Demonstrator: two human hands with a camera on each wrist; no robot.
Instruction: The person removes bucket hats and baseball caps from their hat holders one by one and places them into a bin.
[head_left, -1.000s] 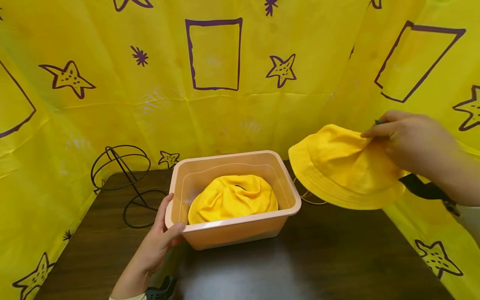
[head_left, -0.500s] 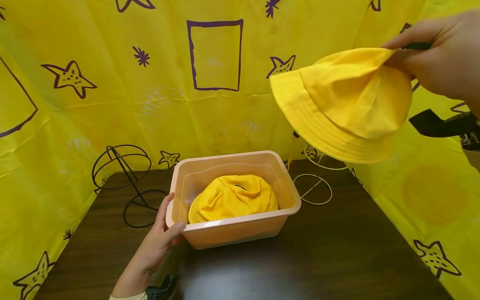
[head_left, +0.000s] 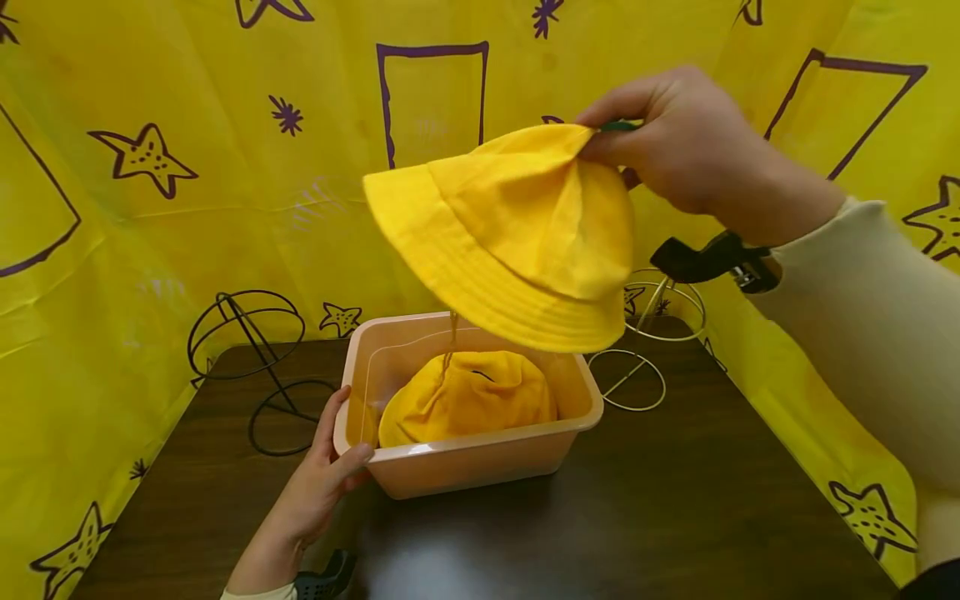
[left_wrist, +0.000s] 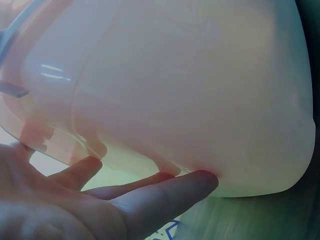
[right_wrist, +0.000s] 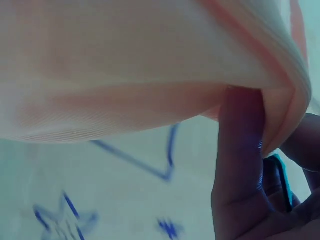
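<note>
My right hand [head_left: 675, 142] pinches the crown of a yellow bucket hat [head_left: 517, 242], holding it up over the back of a peach plastic bin [head_left: 480, 479]. The hat hangs tilted, brim down toward the left, and a thin cord dangles below it. In the right wrist view, thumb and fingers squeeze a fold of the hat's cloth [right_wrist: 125, 60]. Another yellow hat [head_left: 472, 400] lies inside the bin. My left hand [head_left: 315, 483] grips the bin's left front corner, thumb over the rim; in the left wrist view its fingers [left_wrist: 170, 200] lie against the bin wall [left_wrist: 200, 100].
A black wire hat stand [head_left: 273, 375] is on the dark wooden table [head_left: 637, 517] left of the bin. To the right stands a cream wire stand [head_left: 637, 392], partly behind the held hat. A yellow patterned cloth [head_left: 225, 233] encloses the table at back and sides.
My right hand has lifted the hat from beside the cream stand, then carried it left over the bin. The cream stand now shows bare. The left hand and bin have stayed put.
</note>
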